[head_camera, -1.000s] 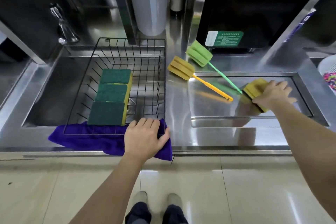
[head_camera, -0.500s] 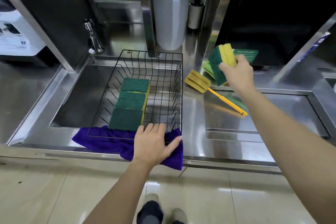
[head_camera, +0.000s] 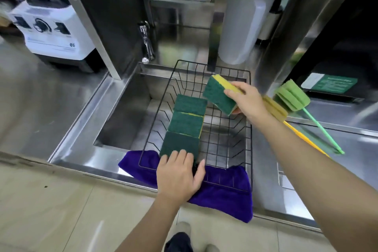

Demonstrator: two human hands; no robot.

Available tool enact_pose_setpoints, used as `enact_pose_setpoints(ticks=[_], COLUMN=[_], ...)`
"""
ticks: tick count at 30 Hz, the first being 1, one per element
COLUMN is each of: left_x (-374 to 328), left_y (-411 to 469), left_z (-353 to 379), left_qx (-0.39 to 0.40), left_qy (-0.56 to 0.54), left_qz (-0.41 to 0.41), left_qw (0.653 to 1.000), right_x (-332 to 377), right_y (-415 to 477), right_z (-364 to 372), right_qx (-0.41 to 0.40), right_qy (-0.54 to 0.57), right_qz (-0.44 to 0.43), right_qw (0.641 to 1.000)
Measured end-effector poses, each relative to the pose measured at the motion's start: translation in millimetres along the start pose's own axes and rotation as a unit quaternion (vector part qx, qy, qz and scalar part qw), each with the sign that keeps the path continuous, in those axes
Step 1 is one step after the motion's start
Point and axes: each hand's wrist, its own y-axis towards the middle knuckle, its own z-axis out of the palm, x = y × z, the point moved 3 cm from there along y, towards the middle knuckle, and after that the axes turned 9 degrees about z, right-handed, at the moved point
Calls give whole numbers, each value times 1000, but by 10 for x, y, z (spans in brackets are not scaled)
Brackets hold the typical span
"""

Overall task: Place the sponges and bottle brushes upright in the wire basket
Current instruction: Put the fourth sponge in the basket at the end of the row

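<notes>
Head view: wire basket [head_camera: 248, 120] straddles the sink, three sponges [head_camera: 185, 124] standing in a row inside. Left hand [head_camera: 179, 175], fingers spread, braces its near rim; right hand [head_camera: 248, 101] pinches a fourth sponge [head_camera: 217, 96] above its far side. Dropped tilted, it could topple the row. Both brushes [head_camera: 291, 96] lie right of the basket.
</notes>
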Motion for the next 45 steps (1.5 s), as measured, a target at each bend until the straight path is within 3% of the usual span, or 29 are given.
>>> enact_pose_setpoints(ticks=[6, 11, 19, 24, 29, 37, 45], left_x=[0, 0, 10, 5, 11, 24, 54], left_y=[-42, -44, -25, -23, -29, -29, -1], left_z=[33, 41, 13, 12, 13, 32, 25], left_qx=[12, 26, 25, 13, 15, 20, 42], left_qy=[-5, -10, -13, -18, -20, -22, -6], left_qz=[-5, 2, 2, 0, 3, 5, 12], left_qw=[1000, 1000, 1000, 1000, 1000, 1000, 999], right_x=[27, 106, 39, -156, -208, -211, 45], right_y=[421, 707, 1008, 1028, 1002, 884, 519], right_z=[315, 541, 810, 881, 861, 860, 433], right_qx=[-9, 31, 16, 120, 43, 101, 3], right_qy=[-3, 82, -19, -3, -81, -150, -219], right_qz=[5, 33, 78, 140, 89, 92, -26], right_qw=[1000, 996, 997, 983, 992, 979, 975])
